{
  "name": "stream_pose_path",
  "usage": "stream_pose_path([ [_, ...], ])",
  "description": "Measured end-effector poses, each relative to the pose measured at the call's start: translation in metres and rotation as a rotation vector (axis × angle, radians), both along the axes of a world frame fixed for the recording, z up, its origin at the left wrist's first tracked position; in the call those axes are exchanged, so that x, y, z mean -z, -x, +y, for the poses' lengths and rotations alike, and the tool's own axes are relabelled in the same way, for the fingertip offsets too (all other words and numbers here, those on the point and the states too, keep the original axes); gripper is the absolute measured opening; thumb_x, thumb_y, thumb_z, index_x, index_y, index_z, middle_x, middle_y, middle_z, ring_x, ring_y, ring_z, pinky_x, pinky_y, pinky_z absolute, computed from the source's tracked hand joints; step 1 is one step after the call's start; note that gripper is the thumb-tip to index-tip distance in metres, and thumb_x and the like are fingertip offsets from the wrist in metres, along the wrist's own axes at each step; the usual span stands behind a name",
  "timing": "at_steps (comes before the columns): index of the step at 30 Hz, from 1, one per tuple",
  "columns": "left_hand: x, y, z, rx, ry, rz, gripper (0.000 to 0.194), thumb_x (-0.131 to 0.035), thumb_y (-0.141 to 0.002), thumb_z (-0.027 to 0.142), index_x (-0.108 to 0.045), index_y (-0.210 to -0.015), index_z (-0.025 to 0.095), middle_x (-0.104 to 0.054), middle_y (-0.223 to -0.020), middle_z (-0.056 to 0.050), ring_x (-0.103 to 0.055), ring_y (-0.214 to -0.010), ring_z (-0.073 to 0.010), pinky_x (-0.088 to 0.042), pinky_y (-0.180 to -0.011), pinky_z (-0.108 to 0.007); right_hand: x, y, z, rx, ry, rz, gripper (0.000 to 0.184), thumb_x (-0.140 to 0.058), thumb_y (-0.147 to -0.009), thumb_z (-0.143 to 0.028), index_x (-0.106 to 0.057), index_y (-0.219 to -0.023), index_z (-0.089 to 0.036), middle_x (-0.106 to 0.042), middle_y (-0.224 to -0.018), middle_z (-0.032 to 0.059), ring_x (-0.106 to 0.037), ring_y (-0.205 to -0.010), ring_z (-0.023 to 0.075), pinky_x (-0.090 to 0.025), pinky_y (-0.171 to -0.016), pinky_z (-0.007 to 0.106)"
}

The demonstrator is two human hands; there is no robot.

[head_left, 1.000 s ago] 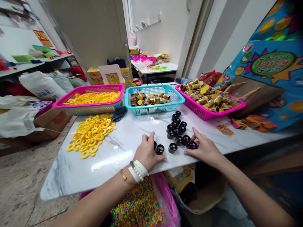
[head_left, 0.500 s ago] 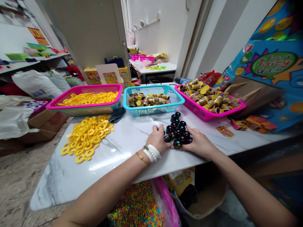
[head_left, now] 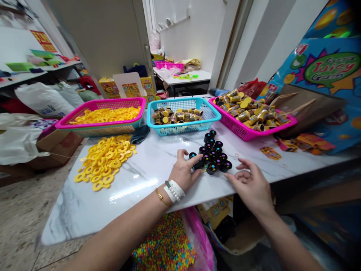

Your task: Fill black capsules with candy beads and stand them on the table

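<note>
Small round black cups with coloured candy balls in them stand in a tight cluster on the marble-patterned table. At the cluster's left edge, my left hand has its index finger and thumb around a black cup that looks tipped on its side. Another black cup sits by its knuckles. My right hand is just right of the cluster, fingers apart and curved, holding nothing. Its thumb tip is close to the nearest cups; whether it touches them I cannot tell.
Yellow ring-shaped pieces lie piled at left. Behind stand a pink basket of yellow pieces, a blue basket and another pink basket of small yellow-capped containers. Below the table edge is a bag of colourful candy balls.
My right hand has drawn away from the cups to the right and toward me, its fingers opening. My left index finger now reaches over a cup. The cluster has spread slightly.
</note>
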State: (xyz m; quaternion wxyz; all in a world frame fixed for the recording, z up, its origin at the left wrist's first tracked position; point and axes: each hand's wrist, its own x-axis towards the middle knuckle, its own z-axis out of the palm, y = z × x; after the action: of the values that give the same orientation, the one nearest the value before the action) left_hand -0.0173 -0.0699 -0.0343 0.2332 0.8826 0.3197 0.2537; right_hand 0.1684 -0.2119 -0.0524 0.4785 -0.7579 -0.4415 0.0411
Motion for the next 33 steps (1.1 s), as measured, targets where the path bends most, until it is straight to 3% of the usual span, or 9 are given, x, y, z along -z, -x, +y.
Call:
stream_pose_path([
  [3,0.001,-0.002,-0.001,0.002,-0.046,0.010,0.050,-0.067,-0.081,0.030,-0.058,-0.130,0.030,-0.036,-0.119,-0.007,-0.053,-0.079,-0.0128,-0.055,-0.087,-0.041,0.008,0.031,-0.017,0.029,-0.087,-0.040,0.032,-0.062,-0.087,-0.037,-0.058,-0.114,-0.022,-0.059,-0.095,0.0067,-0.061,-0.073,0.0171,-0.055,-0.069,0.032],
  [5,0.001,-0.003,-0.001,0.004,-0.058,0.009,0.050,-0.066,-0.082,0.029,-0.057,-0.131,0.029,-0.035,-0.119,-0.007,-0.053,-0.082,-0.0135,-0.054,-0.088,-0.041,0.008,0.045,-0.018,-0.042,-0.062,-0.144,0.023,-0.058,-0.090,-0.031,-0.060,-0.111,-0.023,-0.060,-0.094,0.0071,-0.059,-0.075,0.0180,-0.054,-0.074,0.034],
  [11,0.000,-0.001,-0.004,-0.052,-0.049,-0.025,0.043,-0.067,-0.078,0.028,-0.056,-0.119,0.020,-0.031,-0.122,-0.009,-0.050,-0.075,-0.0110,-0.056,-0.082,-0.041,0.006,0.045,0.003,-0.115,0.031,-0.319,0.018,-0.059,-0.089,-0.029,-0.061,-0.105,-0.021,-0.063,-0.087,0.0059,-0.058,-0.076,0.0206,-0.049,-0.076,0.035],
  [21,-0.001,-0.004,-0.008,-0.029,-0.137,0.057,0.034,-0.064,-0.081,0.028,-0.059,-0.113,0.017,-0.030,-0.123,-0.011,-0.052,-0.076,-0.0122,-0.058,-0.078,-0.040,0.007,0.050,0.021,0.045,0.142,-0.442,0.017,-0.061,-0.089,-0.037,-0.061,-0.080,-0.022,-0.064,-0.079,0.0032,-0.059,-0.073,0.0188,-0.039,-0.065,0.029],
  [28,0.004,-0.003,-0.007,-0.032,-0.242,-0.015,0.027,-0.064,-0.082,0.022,-0.064,-0.109,0.019,-0.034,-0.117,-0.009,-0.051,-0.078,-0.0121,-0.058,-0.078,-0.037,0.013,0.049,0.025,0.089,0.099,-0.452,0.019,-0.064,-0.087,-0.040,-0.066,-0.078,-0.022,-0.064,-0.078,-0.0001,-0.060,-0.072,0.0152,-0.037,-0.065,0.027],
  [33,-0.002,-0.004,-0.011,-0.055,-0.306,0.136,0.024,-0.061,-0.082,0.021,-0.063,-0.105,0.016,-0.043,-0.110,-0.010,-0.053,-0.078,-0.0152,-0.058,-0.070,-0.033,0.014,0.050,0.024,0.098,0.090,-0.459,0.017,-0.066,-0.086,-0.038,-0.067,-0.079,-0.022,-0.064,-0.078,-0.0007,-0.060,-0.071,0.0145,-0.037,-0.065,0.027],
])
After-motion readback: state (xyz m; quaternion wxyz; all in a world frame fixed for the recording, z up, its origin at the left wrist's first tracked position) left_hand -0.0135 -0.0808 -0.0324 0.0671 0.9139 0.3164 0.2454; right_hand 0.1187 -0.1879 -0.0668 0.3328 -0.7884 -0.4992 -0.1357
